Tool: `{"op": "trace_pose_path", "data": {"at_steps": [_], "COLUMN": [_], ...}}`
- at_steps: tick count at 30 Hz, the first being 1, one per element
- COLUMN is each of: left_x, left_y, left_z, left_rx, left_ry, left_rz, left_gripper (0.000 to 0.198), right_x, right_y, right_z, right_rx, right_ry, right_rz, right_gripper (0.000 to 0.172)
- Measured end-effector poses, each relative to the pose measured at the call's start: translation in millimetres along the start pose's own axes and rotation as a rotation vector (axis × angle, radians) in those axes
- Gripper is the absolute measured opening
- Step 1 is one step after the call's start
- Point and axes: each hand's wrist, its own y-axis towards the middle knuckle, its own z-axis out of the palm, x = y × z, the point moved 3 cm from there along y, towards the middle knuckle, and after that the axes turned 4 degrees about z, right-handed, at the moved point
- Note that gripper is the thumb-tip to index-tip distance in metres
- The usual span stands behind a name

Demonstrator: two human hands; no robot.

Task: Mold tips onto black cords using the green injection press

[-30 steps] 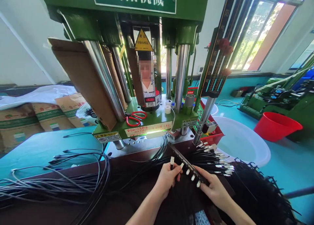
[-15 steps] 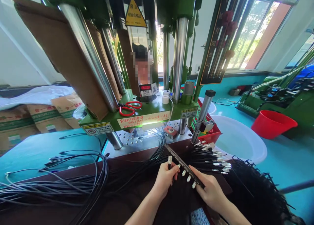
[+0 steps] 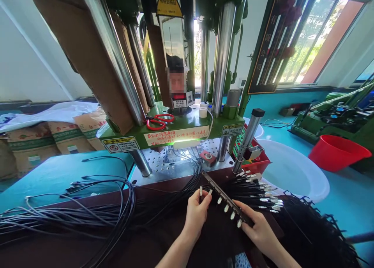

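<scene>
My left hand (image 3: 196, 211) is closed in a pinch on black cables with small metal connectors. One connector (image 3: 201, 191) stands up above the fingers, and a second connector (image 3: 210, 192) shows at the thumb tip. My right hand (image 3: 260, 227) grips the lower right end of a long, narrow dark metal bar (image 3: 216, 187), which slants up to the left. Several silver connectors (image 3: 226, 208) stick out along its near edge, just right of my left hand. The cables under both hands merge into the dark surface.
A green press (image 3: 187, 133) stands ahead, with red-handled scissors (image 3: 160, 122) on its ledge. Black cables (image 3: 102, 213) lie to the left; bundled connector ends (image 3: 269, 201) lie to the right. Beyond are a red tray (image 3: 260, 163), a white tub (image 3: 292, 170) and a red bucket (image 3: 339, 153).
The view has shifted, so the scene sits farther right. My left hand has drawn slightly away from the bar, and a second connector now shows at its thumb. My right hand keeps its grip.
</scene>
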Motion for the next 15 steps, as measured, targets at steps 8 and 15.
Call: {"op": "trace_pose_path", "data": {"at_steps": [8,15], "left_x": [-1.9,-3.7], "left_y": [0.0,-1.3], "left_z": [0.9,3.7], "left_rx": [-0.004,0.015], "left_ry": [0.033,-0.017], "left_rz": [0.023,0.013], "left_gripper": [0.042,0.044], "right_x": [7.4,-1.3], "right_y": [1.7,0.9], "right_z": [-2.6,-0.2], "right_rx": [0.019,0.028], "right_ry": [0.007,-0.081], "right_rz": [-0.015,-0.065], "right_gripper": [0.046,0.051]}}
